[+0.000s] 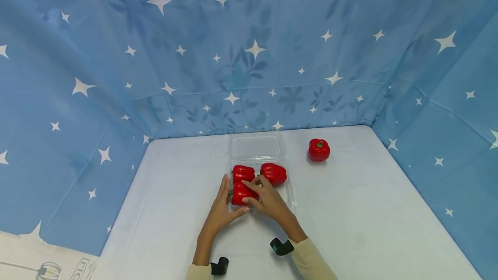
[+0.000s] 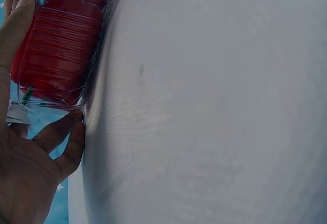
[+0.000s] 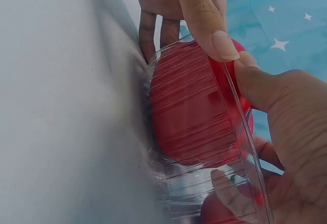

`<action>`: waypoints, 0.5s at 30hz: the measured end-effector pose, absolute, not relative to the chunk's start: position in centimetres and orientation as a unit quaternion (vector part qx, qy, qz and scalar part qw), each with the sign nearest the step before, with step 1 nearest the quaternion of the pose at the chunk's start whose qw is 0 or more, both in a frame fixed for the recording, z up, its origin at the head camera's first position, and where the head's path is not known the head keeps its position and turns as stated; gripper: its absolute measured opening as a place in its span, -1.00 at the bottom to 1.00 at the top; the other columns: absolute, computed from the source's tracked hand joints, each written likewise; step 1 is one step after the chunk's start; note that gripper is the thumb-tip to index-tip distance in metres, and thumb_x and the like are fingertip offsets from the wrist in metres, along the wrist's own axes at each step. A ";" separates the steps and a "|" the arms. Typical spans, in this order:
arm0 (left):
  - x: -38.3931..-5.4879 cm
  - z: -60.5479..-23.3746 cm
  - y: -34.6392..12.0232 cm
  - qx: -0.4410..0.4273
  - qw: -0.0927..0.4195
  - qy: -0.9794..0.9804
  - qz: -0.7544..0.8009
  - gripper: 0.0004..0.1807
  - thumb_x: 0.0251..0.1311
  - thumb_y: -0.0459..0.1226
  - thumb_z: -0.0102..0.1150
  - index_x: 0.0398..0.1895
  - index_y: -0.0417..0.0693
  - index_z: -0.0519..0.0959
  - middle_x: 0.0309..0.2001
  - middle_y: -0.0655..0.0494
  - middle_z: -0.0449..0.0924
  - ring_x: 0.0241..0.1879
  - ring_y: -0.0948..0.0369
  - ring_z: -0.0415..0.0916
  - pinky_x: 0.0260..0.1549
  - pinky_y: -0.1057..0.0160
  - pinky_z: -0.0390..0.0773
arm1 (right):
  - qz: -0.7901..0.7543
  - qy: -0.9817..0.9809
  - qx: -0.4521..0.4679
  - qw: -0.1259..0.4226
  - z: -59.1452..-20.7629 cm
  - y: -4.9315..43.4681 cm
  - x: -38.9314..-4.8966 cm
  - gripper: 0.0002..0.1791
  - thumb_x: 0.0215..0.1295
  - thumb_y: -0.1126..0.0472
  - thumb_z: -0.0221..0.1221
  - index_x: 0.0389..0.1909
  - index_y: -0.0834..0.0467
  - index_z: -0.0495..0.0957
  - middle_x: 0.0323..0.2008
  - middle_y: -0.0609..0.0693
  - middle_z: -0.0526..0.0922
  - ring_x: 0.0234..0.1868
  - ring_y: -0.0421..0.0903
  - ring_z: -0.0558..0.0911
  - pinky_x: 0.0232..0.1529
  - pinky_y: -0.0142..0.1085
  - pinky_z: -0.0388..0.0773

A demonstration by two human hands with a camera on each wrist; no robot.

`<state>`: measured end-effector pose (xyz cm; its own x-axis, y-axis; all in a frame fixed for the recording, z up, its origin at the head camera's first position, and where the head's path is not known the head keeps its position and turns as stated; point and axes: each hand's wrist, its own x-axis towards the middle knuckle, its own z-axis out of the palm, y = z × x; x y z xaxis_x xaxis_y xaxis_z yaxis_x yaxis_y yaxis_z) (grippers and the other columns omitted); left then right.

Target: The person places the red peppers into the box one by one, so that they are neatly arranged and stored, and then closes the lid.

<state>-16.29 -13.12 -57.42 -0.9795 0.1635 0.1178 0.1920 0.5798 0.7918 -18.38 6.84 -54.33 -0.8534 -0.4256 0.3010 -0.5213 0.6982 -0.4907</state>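
Note:
Three red bell peppers lie in a clear plastic clamshell box (image 1: 287, 192), whose lid (image 1: 256, 147) is folded back away from me. My right hand (image 1: 271, 201) grips the front-left bell pepper (image 1: 240, 193) with thumb and fingers. Behind that one sits a second bell pepper (image 1: 243, 173), and a third bell pepper (image 1: 273, 172) lies on its side at the back right. My left hand (image 1: 220, 216) rests against the box, fingers extended along its left side and thumb at the front edge. In the left wrist view, red shows through the ribbed wall (image 2: 66, 45).
A further red bell pepper (image 1: 319, 150) stands on the white table (image 1: 365, 211), right of the box, its green stem up. Blue star-patterned cloth (image 1: 256, 77) hangs behind the table and on both sides.

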 end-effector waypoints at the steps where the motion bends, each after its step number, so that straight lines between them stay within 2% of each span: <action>1: -16.3 -57.4 -13.1 -0.099 0.016 -0.888 -0.448 0.29 -0.09 0.22 0.40 0.59 0.07 -0.19 0.60 0.15 -0.25 0.54 -0.08 -0.07 0.29 -0.17 0.34 | 0.288 -0.918 0.258 0.086 -54.3 6.8 -18.3 -0.33 0.16 -0.10 0.33 0.30 0.00 0.48 0.01 0.09 0.50 0.07 -0.03 0.51 0.05 -0.13 0.67; 10: -16.4 -57.5 -13.2 -0.103 0.014 -0.882 -0.459 0.29 -0.08 0.20 0.41 0.59 0.07 -0.20 0.60 0.16 -0.25 0.53 -0.07 -0.02 0.28 -0.10 0.38 | 0.324 -0.914 0.232 0.073 -54.4 6.8 -18.2 -0.29 0.10 -0.06 0.39 0.28 0.05 0.45 0.10 0.09 0.48 0.16 0.02 0.53 0.14 -0.06 0.61; 15: -16.4 -57.7 -13.2 -0.105 0.013 -0.882 -0.459 0.28 -0.06 0.20 0.40 0.59 0.07 -0.21 0.60 0.16 -0.26 0.53 -0.06 -0.03 0.29 -0.09 0.37 | 0.342 -0.906 0.238 0.074 -54.4 6.9 -18.3 -0.31 0.08 -0.06 0.41 0.24 0.07 0.48 0.10 0.08 0.49 0.15 0.00 0.53 0.11 -0.06 0.63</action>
